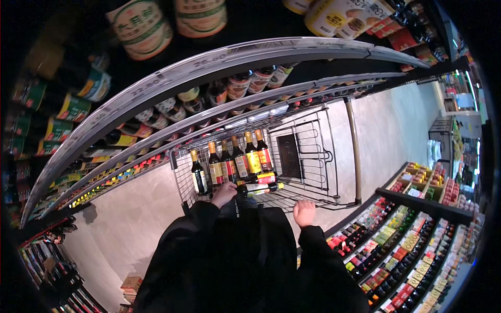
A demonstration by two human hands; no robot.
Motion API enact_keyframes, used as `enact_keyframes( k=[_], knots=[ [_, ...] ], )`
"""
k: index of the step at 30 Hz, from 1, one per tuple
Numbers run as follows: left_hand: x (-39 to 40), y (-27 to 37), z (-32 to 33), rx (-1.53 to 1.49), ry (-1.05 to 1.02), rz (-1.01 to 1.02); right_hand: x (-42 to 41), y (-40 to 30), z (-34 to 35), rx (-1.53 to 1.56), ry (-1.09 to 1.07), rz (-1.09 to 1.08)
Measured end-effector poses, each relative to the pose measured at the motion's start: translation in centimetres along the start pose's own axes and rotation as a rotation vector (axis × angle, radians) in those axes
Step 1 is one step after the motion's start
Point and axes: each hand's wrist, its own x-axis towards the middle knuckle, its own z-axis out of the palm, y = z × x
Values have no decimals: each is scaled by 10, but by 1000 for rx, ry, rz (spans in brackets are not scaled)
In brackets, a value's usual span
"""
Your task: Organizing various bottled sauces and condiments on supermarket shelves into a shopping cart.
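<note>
A shopping cart [332,168] of metal wire stands before me. In its basket, several dark sauce bottles [227,159] with gold or yellow caps stand in a row, their labels white, yellow and red. Nearer to me, a bottle with a red and yellow label [267,178] lies on its side. My left hand [224,194] grips the base end of another dark bottle [258,189], lying sideways with its yellow cap to the right. My right hand [304,213], fingers curled, is at the cart's near side; whether it holds the wire rim is hidden.
Close beyond the cart runs a tall shelf [242,51] with jars and bottles. To the right, a lower rack [391,250] holds rows of bottles beside produce-like bins [420,176]. Pale floor tiles [129,207] show left. A cardboard box [131,283] sits lower left.
</note>
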Motion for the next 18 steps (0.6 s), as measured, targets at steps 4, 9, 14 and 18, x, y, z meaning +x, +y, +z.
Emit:
enact_keyframes(
  k=[4, 9, 14, 18],
  knots=[
    [47, -6, 35, 428, -179, -103, -3, 9, 15, -61, 128, -65],
    [77, -11, 87, 927, -250, -34, -12, 21, 23, -51, 230, -86],
    [94, -56, 116, 1120, -188, -22, -12, 25, 35, -26, 332, -149],
    [100, -58, 145, 1221, -187, -44, -18, 36, 36, 8, 346, -221]
  ],
)
